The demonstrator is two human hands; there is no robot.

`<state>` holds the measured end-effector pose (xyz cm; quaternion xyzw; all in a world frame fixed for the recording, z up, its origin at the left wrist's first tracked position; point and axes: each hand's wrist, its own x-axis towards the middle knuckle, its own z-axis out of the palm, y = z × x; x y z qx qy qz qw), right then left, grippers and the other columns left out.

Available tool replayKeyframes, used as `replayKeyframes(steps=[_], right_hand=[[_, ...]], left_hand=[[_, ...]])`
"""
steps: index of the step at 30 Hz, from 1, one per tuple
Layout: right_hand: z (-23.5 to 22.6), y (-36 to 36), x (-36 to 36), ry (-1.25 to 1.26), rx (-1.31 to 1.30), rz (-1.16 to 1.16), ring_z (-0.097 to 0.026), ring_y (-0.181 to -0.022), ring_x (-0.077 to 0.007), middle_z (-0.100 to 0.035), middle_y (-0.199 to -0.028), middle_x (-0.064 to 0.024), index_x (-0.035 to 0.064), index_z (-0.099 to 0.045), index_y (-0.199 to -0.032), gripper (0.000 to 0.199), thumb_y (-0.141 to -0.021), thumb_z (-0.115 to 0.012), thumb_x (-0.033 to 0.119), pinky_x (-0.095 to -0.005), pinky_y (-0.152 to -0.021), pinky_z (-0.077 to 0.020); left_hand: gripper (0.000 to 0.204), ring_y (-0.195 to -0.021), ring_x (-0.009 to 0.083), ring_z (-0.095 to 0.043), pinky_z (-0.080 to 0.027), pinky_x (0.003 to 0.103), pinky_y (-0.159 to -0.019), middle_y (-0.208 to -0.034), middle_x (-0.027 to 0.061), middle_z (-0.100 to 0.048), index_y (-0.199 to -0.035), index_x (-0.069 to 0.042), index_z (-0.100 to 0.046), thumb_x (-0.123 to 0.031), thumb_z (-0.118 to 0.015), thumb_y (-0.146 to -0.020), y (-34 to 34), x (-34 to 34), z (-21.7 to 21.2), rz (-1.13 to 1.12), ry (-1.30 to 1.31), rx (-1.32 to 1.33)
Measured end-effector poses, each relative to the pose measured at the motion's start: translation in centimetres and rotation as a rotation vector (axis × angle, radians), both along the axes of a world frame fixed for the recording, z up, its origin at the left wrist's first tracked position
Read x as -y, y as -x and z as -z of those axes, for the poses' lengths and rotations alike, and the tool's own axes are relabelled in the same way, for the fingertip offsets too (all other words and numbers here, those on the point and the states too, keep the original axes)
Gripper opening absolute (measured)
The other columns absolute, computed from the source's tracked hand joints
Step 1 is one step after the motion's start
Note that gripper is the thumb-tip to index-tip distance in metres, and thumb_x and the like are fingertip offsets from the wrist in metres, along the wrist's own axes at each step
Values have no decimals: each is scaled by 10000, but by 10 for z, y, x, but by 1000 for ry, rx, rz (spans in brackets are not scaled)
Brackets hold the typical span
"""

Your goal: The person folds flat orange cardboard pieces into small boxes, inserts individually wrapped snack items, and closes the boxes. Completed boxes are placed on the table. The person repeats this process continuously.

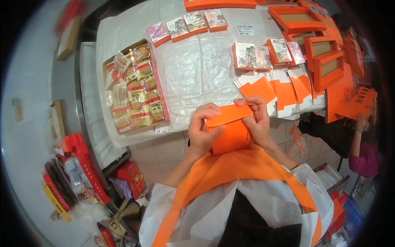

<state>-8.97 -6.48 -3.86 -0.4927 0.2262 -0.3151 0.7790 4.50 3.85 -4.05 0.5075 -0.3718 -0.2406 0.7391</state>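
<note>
Two hands meet over the edge of the bench covered in white plastic sheet (197,61), with a brown cardboard tray of wrapped pastries (135,88) upon it. Our left hand (201,129) and right hand (257,119) pinch a small orange folded-card box (229,129) by its flap and sides; we judge it light, thin, easily creased, best held at the folded edges.

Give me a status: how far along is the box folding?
Done: several closed small boxes with picture lids sit on the white table, more near its right side. In hand: left hand and right hand hold one orange box, its top flap not pressed flat. Left: a row of flat orange-and-white blanks is unfolded, and the tray of wrapped mooncakes is full.
</note>
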Motion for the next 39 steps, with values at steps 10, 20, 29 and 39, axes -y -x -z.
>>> replayKeyframes(steps=[10,20,29,39], right_hand=[[-13,0,3,116,-82,-39,-468,-1074,-183,-467,-1157,-150,20,-433,-1078,245,-835,-453,-6,-321,-948,-369],[-16,0,18,89,-189,-81,-506,-1017,-151,-543,-1071,-87,6,-531,-1013,167,-921,-418,87,-280,-901,-398],[-7,6,17,144,-61,-101,-511,-1039,-185,-552,-1080,-107,7,-558,-996,170,-891,-425,22,-309,-924,-386],[2,11,14,188,-70,-117,-482,-1087,-194,-531,-1133,-124,20,-548,-1026,178,-895,-429,36,-310,-929,-375]], left_hand=[[247,-935,218,-555,-458,314,-815,-1048,124,-571,-986,-14,-545,-48,-659,-770,-4,2,-19,26,-288,204],[171,-969,182,-540,-403,277,-873,-1008,104,-579,-988,8,-574,-30,-553,-823,-8,14,-29,138,-441,211],[134,-960,243,-567,-442,317,-849,-965,112,-616,-909,0,-599,-3,-562,-780,-4,10,-21,64,-348,242],[174,-1048,257,-536,-410,347,-915,-1040,117,-614,-951,6,-601,11,-505,-806,-2,8,-22,93,-344,162]])
